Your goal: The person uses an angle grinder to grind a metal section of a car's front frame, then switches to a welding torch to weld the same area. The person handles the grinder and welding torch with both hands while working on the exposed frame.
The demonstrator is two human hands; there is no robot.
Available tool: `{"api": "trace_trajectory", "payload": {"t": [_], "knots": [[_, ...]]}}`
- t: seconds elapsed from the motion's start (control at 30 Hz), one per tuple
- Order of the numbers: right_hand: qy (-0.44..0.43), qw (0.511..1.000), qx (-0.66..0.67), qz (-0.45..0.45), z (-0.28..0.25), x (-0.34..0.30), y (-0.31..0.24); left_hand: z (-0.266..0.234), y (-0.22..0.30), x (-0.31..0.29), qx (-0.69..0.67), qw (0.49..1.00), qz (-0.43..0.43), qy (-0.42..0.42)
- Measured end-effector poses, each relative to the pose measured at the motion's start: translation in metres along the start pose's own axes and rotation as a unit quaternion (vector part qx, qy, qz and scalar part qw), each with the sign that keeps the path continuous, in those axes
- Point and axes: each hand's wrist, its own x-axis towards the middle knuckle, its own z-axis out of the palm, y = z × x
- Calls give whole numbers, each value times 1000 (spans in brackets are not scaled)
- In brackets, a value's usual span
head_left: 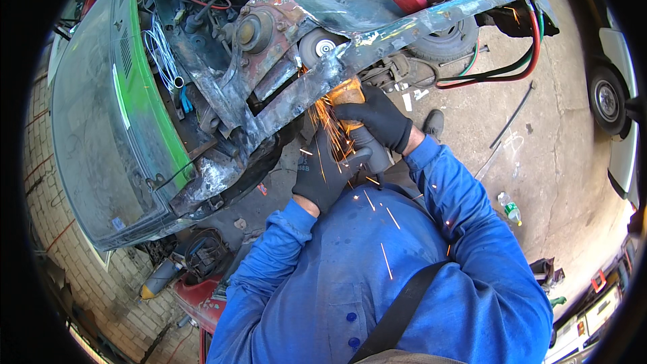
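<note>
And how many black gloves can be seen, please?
2: one on the left hand, by the grinder's grey body; one on the right hand, at its orange end. Others might be hidden.

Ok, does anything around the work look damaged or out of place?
Yes. The metal beam by the grinder looks scuffed, its paint patchy down to bare-looking metal. A clear plastic bottle lies on the floor to the right, like stray litter. Sparks also streak in front of the blue jacket, which seems risky.
</note>
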Motion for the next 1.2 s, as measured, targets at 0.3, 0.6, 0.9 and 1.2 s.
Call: {"api": "trace_trajectory", "payload": {"t": [0.3, 0.6, 0.9, 1.2], "knots": [[11, 1000, 0, 28, 2, -1, -2, 6, -6, 0, -95, 995, -19, -9], [-4, 1000, 7, 30, 3, -2, -4, 1, 2, -1, -98, 995, -22, -12], [-13, 999, 10, 51, 1, -3, 3, 0, 6, -4, -81, 996, -36, -16], [-17, 999, 30, 42, 7, -9, 14, 8, -6, -14, -75, 996, -44, -25]]}}
